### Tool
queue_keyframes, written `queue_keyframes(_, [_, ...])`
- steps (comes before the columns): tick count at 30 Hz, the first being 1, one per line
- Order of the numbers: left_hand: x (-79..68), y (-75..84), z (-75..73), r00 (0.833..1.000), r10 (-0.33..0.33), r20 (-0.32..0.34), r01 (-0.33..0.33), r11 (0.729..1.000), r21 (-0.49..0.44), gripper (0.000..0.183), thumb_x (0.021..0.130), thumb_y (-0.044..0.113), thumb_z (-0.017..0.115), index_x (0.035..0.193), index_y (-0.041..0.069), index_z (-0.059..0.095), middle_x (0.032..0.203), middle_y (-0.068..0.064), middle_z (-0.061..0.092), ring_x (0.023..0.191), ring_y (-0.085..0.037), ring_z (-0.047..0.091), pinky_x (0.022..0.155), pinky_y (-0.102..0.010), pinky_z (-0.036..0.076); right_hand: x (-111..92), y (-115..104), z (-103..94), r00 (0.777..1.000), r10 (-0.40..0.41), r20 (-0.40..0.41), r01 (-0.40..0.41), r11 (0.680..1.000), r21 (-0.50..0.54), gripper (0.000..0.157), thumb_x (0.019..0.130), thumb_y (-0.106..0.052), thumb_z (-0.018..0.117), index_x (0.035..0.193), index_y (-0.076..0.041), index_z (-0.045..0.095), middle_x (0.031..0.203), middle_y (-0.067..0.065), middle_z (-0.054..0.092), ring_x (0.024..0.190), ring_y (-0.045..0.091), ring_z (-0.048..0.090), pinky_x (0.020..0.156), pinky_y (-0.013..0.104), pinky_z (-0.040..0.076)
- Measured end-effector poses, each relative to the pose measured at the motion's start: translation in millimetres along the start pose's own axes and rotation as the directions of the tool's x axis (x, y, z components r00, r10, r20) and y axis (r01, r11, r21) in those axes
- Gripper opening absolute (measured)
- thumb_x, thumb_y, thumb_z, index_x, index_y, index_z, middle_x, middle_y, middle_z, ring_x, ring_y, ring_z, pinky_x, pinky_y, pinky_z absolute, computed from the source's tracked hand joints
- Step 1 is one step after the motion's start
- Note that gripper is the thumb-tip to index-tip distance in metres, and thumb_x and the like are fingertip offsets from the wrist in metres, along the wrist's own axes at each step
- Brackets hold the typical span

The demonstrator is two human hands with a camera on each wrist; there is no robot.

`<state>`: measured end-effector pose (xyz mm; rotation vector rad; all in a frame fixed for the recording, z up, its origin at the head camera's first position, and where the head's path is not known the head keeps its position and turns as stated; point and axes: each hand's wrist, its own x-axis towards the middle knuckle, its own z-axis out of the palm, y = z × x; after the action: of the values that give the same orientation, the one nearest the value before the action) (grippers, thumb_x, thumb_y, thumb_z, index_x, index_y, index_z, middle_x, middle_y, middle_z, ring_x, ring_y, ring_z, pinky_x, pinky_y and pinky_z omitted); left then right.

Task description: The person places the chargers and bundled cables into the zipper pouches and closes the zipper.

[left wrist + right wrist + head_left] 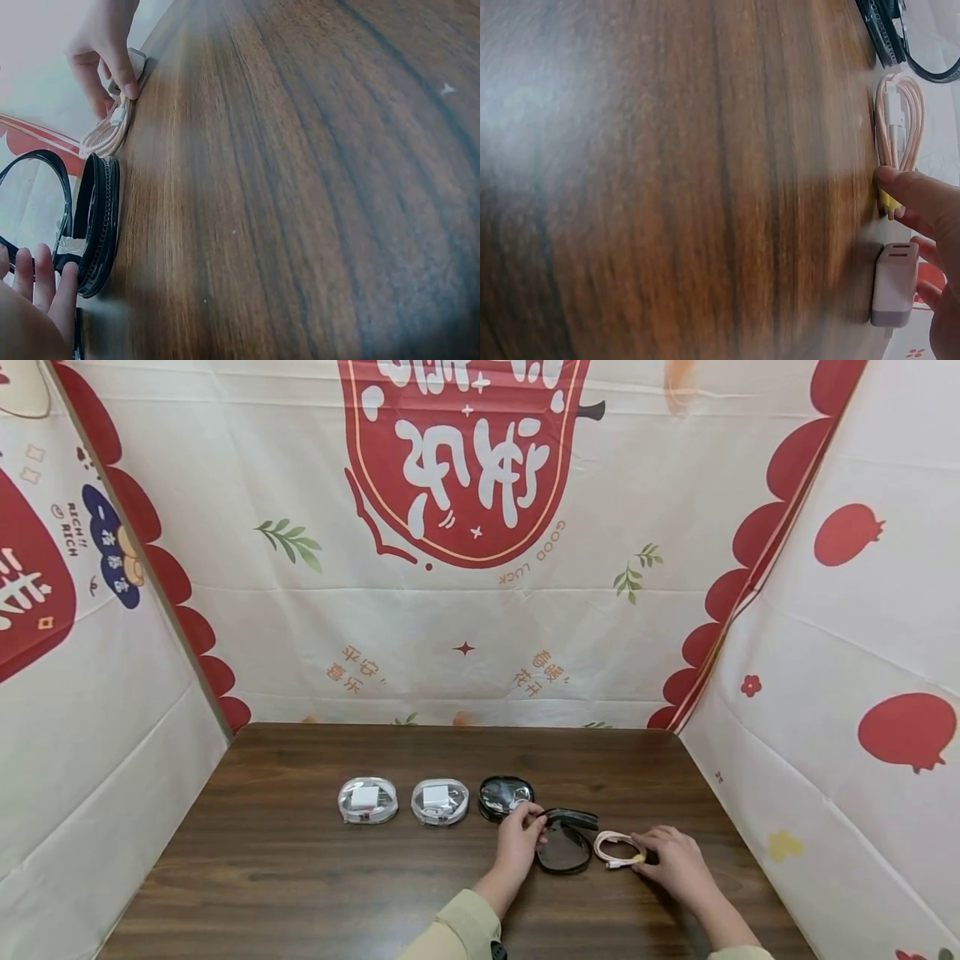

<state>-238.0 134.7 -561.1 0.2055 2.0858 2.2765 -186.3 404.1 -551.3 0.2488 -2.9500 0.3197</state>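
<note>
At the right of the table, a clear case with black edging [564,870] lies with its lid raised. My left hand [517,842] pinches the lid near its left edge; in the left wrist view its fingers [46,281] show against the black rim. Just right of the case is a coiled pale pink charging cable [617,837] with white plugs and a yellow tie [887,201]. My right hand [672,862] pinches the coil at the tie, thumb on top. Close under that hand's other fingers sits a pinkish charger plug [895,281] with two ports, hidden in the head view.
Behind my left hand lies a closed black-edged case [504,795]. Two clear cases, a left one [367,799] and a middle one [439,800], each hold a white charger. Printed cloth walls [465,610] border the wooden table [315,893] at the back and sides.
</note>
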Motion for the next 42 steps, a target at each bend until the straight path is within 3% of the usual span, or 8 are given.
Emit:
queue_keyframes(10, [-2.8, 4.3, -4.5, 1.0, -0.012, -0.018, 0.012, 1.0, -0.006, 0.004, 0.093, -0.001, 0.061, 0.095, 0.002, 0.064, 0.074, -0.008, 0.06, 0.061, -0.016, 0.061, 0.058, -0.041, 0.056, 4, -9, 0.3, 0.999, -0.03, -0.045, 0.031, 0.999, 0.029, 0.045, 0.067, -0.023, 0.088, 0.105, -0.004, 0.074, 0.089, -0.003, 0.065, 0.095, 0.03, 0.059, 0.086, 0.059, 0.041])
queue_keyframes(14, [-2.8, 3.7, -4.9, 1.0, -0.008, -0.022, 0.008, 1.0, -0.013, 0.004, 0.093, 0.0, 0.061, 0.095, 0.002, 0.064, 0.075, -0.011, 0.061, 0.061, -0.015, 0.061, 0.057, -0.04, 0.056, 3, -12, -6.1, 1.0, 0.012, -0.026, -0.01, 0.996, 0.09, 0.044, 0.068, -0.02, 0.088, 0.106, -0.003, 0.074, 0.087, -0.005, 0.063, 0.081, 0.019, 0.057, 0.076, 0.044, 0.047])
queue_keyframes(19, [-2.3, 2.9, -5.4, 0.999, -0.017, -0.036, 0.016, 1.0, -0.022, 0.004, 0.093, 0.0, 0.061, 0.095, 0.002, 0.064, 0.072, -0.006, 0.06, 0.061, -0.016, 0.061, 0.056, -0.035, 0.055, 1, -16, -16.2, 0.998, 0.063, 0.024, -0.066, 0.984, 0.165, 0.046, 0.071, -0.018, 0.086, 0.111, 0.001, 0.072, 0.09, -0.005, 0.059, 0.071, 0.008, 0.048, 0.061, 0.03, 0.042])
queue_keyframes(30, [-5.3, 3.5, -6.4, 0.999, -0.021, -0.038, 0.02, 1.0, -0.013, 0.003, 0.093, 0.001, 0.062, 0.095, 0.003, 0.064, 0.071, -0.002, 0.058, 0.061, -0.014, 0.06, 0.055, -0.033, 0.055, -10, -29, -36.5, 0.993, 0.099, -0.057, -0.089, 0.984, 0.157, 0.041, 0.071, -0.018, 0.086, 0.107, -0.003, 0.074, 0.091, -0.004, 0.062, 0.07, 0.011, 0.053, 0.057, 0.028, 0.041])
queue_keyframes(34, [-7.8, 3.7, -6.1, 0.999, -0.014, -0.029, 0.013, 1.0, -0.025, 0.003, 0.092, 0.0, 0.063, 0.095, 0.0, 0.063, 0.071, -0.004, 0.059, 0.06, -0.014, 0.06, 0.054, -0.033, 0.055, -9, -40, -38.3, 0.994, 0.063, -0.093, -0.041, 0.975, 0.216, 0.039, 0.069, -0.018, 0.088, 0.104, -0.006, 0.076, 0.091, -0.005, 0.064, 0.069, 0.013, 0.054, 0.056, 0.028, 0.041])
queue_keyframes(39, [-9.8, 3.3, -4.0, 1.0, -0.021, -0.009, 0.02, 0.999, -0.028, 0.004, 0.091, -0.002, 0.063, 0.093, 0.002, 0.064, 0.07, -0.003, 0.058, 0.059, -0.014, 0.061, 0.056, -0.037, 0.057, -5, -55, -33.0, 0.995, -0.008, -0.102, 0.032, 0.97, 0.239, 0.038, 0.068, -0.02, 0.089, 0.102, -0.008, 0.076, 0.091, -0.007, 0.064, 0.073, 0.009, 0.057, 0.068, 0.038, 0.045])
queue_keyframes(42, [-10.2, 2.8, -2.2, 1.0, -0.031, 0.007, 0.031, 0.999, -0.032, 0.005, 0.091, -0.002, 0.062, 0.092, 0.003, 0.064, 0.069, 0.0, 0.057, 0.059, -0.013, 0.06, 0.057, -0.039, 0.057, -1, -62, -27.1, 0.996, -0.039, -0.085, 0.061, 0.961, 0.269, 0.038, 0.068, -0.016, 0.088, 0.103, -0.006, 0.075, 0.091, -0.006, 0.064, 0.076, 0.007, 0.058, 0.069, 0.033, 0.047])
